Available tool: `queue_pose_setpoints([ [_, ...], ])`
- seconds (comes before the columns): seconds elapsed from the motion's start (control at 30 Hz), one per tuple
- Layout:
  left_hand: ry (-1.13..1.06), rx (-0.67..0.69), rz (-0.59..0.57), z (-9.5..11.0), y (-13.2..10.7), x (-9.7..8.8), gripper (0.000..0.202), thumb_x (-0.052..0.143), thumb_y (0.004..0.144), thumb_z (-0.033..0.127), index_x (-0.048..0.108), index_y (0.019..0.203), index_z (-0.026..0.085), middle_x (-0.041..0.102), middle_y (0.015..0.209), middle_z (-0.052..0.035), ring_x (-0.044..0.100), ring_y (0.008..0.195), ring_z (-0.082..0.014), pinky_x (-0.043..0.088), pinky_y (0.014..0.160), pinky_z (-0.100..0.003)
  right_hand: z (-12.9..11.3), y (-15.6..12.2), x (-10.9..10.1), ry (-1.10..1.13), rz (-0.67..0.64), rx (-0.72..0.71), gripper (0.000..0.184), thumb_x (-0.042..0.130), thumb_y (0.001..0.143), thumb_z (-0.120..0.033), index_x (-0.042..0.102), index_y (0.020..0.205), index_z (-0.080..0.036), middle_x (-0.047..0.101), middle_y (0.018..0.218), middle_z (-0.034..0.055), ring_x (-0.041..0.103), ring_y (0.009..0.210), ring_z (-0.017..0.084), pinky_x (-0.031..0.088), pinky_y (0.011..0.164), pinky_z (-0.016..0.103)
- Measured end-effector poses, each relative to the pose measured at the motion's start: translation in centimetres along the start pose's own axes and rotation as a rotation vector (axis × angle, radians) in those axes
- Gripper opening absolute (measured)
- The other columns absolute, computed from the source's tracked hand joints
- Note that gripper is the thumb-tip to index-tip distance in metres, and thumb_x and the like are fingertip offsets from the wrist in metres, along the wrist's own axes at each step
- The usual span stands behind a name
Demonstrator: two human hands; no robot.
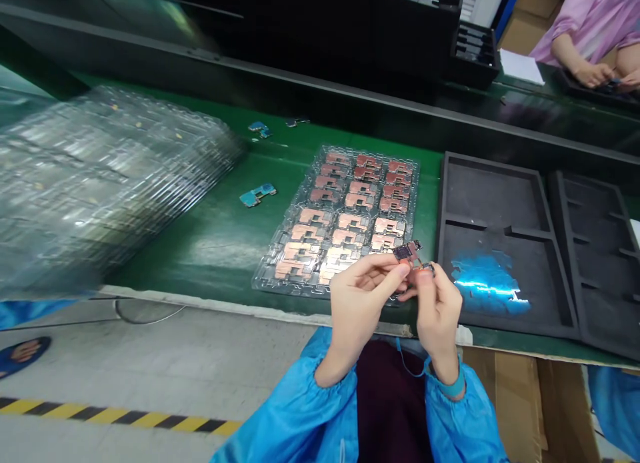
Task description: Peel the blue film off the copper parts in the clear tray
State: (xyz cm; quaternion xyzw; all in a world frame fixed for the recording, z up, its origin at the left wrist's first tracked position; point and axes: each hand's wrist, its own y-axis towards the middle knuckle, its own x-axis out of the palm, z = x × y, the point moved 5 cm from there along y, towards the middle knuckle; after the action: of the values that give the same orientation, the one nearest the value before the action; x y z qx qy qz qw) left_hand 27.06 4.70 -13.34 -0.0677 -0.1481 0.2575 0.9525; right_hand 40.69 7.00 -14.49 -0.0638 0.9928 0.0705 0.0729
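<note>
My left hand [361,296] and my right hand [438,308] meet over the near edge of the green belt, both pinching one small circuit board [407,252] between the fingertips. Just behind them lies a clear plastic tray [300,206] filled with rows of copper-coloured boards. To the right sits a black foam tray [493,203] with blue film pieces [487,283] in its near compartment.
A blurred stack of clear trays [100,176] fills the left. A few loose blue parts [257,194] lie on the green belt [220,230]. A second black tray [595,250] is at the far right. Another person's hands [595,73] work at the top right.
</note>
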Motion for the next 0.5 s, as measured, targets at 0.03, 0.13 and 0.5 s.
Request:
queue_pose_setpoints([
  [0.03,0.004,0.001,-0.001,0.0,0.0,0.0,0.018,0.092,0.076,0.028,0.08,0.084,0.017,0.078,0.072,-0.0025,0.074,0.061,-0.0175,0.066,0.065,-0.03,0.1,0.1,0.0,0.0,-0.007,-0.001,0.04,0.05,0.112,-0.044,0.061,0.081,-0.022,0.068,0.076,0.001,0.067,0.061,0.015,0.061,0.058,0.025],
  [0.13,0.0,-0.004,0.009,-0.2,0.0,-0.3,0.019,0.091,0.077,0.028,0.078,0.084,0.017,0.079,0.075,-0.0034,0.075,0.063,-0.0174,0.066,0.066,-0.029,0.2,0.4,-0.3,0.018,-0.01,-0.005,0.032,0.057,0.11,-0.045,0.066,0.09,-0.022,0.071,0.082,0.0015,0.07,0.065,0.015,0.061,0.057,0.024],
  [0.5,0.066,0.107,-0.021,-0.7,0.9,0.7,0.017,0.086,0.082,0.032,0.077,0.084,0.018,0.076,0.083,-0.0031,0.072,0.074,-0.0165,0.06,0.066,-0.025,0.0,0.4,-0.5,-0.08,0.027,-0.097,0.018,0.06,0.108,-0.034,0.072,0.102,-0.022,0.073,0.091,0.0037,0.074,0.074,0.017,0.065,0.065,0.028],
])
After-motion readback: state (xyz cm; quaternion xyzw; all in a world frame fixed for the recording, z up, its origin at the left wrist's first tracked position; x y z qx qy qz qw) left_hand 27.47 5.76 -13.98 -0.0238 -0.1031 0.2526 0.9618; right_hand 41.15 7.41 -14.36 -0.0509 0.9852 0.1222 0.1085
